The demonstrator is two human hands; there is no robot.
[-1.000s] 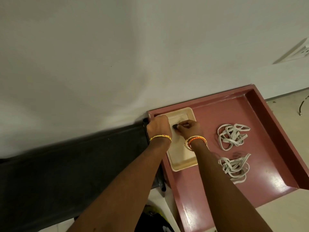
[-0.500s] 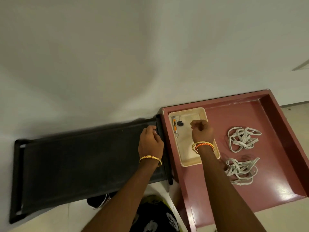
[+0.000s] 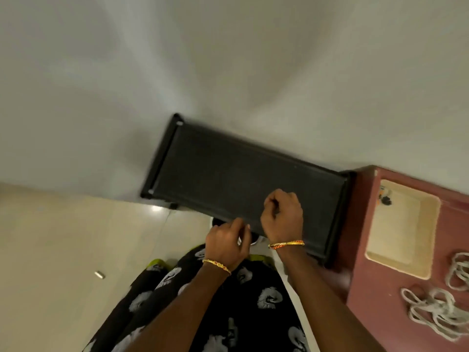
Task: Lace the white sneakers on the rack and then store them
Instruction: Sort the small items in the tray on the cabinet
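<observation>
Red table (image 3: 375, 313) holds laces (image 3: 431, 313) beside cream tray (image 3: 406, 250).

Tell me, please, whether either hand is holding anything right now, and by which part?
Nothing visible is held. The right hand hangs curled over the black rack; the left hand hovers at its front edge. No grip shows.
</observation>
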